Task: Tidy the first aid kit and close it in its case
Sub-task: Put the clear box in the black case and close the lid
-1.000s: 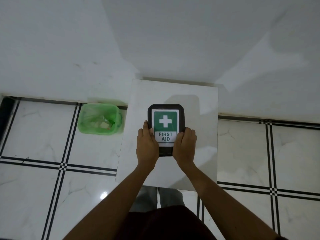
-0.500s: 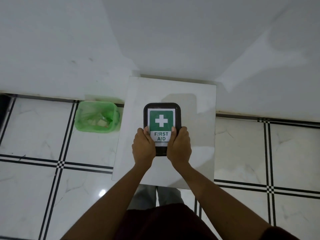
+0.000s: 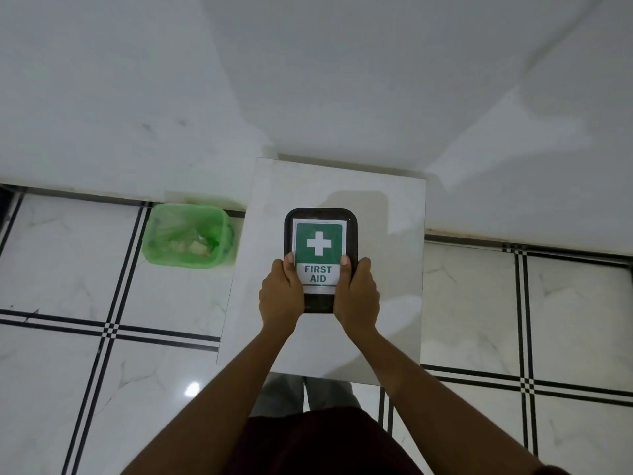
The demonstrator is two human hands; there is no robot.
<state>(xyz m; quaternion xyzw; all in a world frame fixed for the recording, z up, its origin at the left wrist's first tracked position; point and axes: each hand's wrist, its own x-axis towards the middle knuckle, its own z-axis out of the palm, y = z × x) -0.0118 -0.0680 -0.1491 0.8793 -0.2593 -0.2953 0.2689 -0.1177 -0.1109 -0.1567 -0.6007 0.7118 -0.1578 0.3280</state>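
A black first aid case (image 3: 321, 219) lies closed on a small white table (image 3: 387, 269), its label (a white cross on green over the words FIRST AID) facing up. The left hand (image 3: 281, 296) clasps the case's near left edge and the right hand (image 3: 358, 296) its near right edge, each grip closed on the case with a thumb laid on the label. Nothing else sits on the table, and nothing stands between the hands and the case.

To the left of the table, on the floor against the wall, is a green bin (image 3: 190, 240) lined with a clear bag; it holds some crumpled scraps, though what they are is too blurred to tell. It stands just beside the table's left edge, apart from the case.

The floor (image 3: 68, 269) is glossy white marble-look tile crossed by paired black lines, with a bright glare spot near the person's left forearm. Plain white walls (image 3: 342, 80) meet in a corner behind the table.
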